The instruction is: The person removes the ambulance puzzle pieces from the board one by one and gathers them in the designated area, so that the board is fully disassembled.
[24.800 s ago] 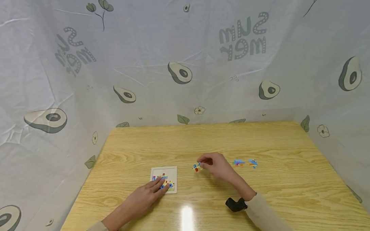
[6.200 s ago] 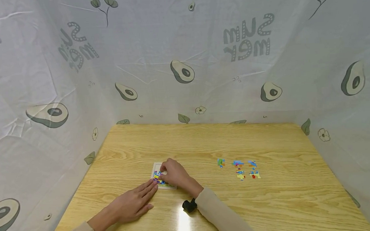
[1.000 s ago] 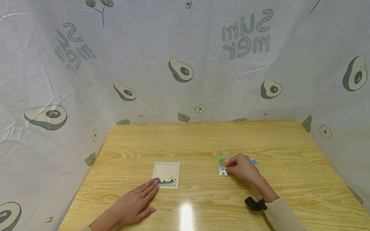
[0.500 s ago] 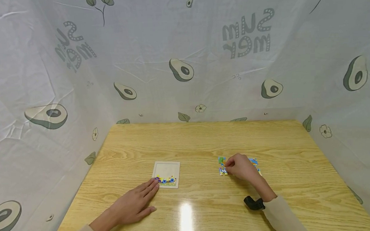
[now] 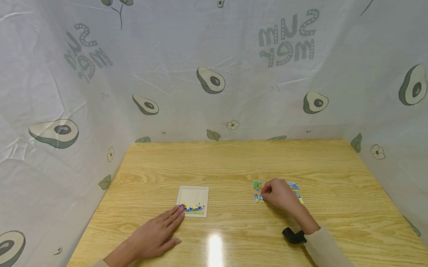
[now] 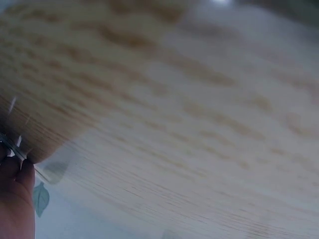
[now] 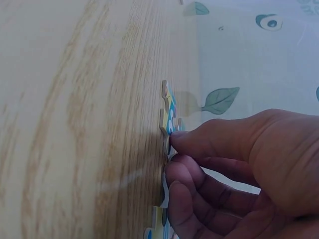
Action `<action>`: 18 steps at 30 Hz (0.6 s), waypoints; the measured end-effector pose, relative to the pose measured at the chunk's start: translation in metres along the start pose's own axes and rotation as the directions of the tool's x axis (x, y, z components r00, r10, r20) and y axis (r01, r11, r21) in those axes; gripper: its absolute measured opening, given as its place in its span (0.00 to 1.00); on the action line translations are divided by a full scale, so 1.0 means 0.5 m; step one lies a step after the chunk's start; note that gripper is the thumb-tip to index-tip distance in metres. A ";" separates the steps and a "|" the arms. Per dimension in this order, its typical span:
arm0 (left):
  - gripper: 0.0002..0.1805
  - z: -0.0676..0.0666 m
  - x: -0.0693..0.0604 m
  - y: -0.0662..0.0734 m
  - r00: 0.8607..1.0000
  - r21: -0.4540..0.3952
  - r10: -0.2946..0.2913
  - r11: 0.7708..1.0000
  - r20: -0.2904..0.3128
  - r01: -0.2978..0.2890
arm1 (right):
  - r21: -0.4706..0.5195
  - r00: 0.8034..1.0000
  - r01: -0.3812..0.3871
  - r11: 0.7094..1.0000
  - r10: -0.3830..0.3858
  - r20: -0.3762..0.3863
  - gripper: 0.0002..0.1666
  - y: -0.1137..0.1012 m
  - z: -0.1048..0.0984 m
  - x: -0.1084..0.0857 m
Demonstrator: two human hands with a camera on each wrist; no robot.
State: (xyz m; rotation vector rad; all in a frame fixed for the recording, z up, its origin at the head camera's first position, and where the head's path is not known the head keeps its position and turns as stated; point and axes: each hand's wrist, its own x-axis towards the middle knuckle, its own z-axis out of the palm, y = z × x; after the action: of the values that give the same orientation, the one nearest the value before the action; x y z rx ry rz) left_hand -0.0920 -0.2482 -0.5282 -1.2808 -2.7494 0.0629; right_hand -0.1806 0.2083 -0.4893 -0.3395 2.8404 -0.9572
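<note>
In the head view a square puzzle board (image 5: 193,194) lies left of centre, its upper part bare. Along its bottom edge sits a colourful strip of puzzle pieces (image 5: 192,209). My left hand (image 5: 154,234) rests with straight fingers on the board's lower left corner; the left wrist view catches those fingers (image 6: 17,172) at the board's edge. Further right, my right hand (image 5: 280,193) bends over loose puzzle pieces. Up close, its thumb and curled index finger pinch a blue-and-yellow puzzle piece (image 7: 169,117) at table level. The hand hides some pieces behind it.
Loose pieces lie around the right hand: a green-and-blue one (image 5: 257,185), a blue-and-orange one (image 5: 293,187) and a yellowish one (image 5: 301,199). A black wrist camera (image 5: 293,235) hangs by the right sleeve. Printed sheeting (image 5: 178,123) encloses the wooden table (image 5: 229,160).
Since the oldest frame, pieces have left the board and more lie on the right. From 6 seconds ago, the right hand moved from the board to the loose pieces; lately it barely shifts.
</note>
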 end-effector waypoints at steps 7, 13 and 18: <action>0.40 0.001 0.000 -0.001 1.000 0.009 0.001 1.000 0.000 -0.001 | 0.007 1.000 -0.001 1.000 0.001 0.002 0.07 0.002 0.001 0.000; 0.40 0.000 0.001 -0.001 1.000 0.006 0.005 1.000 -0.001 -0.005 | 0.009 1.000 -0.006 1.000 0.006 -0.003 0.07 0.003 0.002 0.001; 0.40 -0.001 0.003 -0.002 1.000 0.009 0.006 1.000 0.001 -0.006 | 0.015 1.000 -0.009 1.000 0.009 0.011 0.07 0.001 -0.002 0.000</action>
State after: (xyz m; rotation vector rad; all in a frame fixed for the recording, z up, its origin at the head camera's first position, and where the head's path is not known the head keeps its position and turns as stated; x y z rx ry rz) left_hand -0.0936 -0.2477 -0.5275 -1.2870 -2.7427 0.0768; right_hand -0.1809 0.2092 -0.4888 -0.3284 2.8214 -0.9711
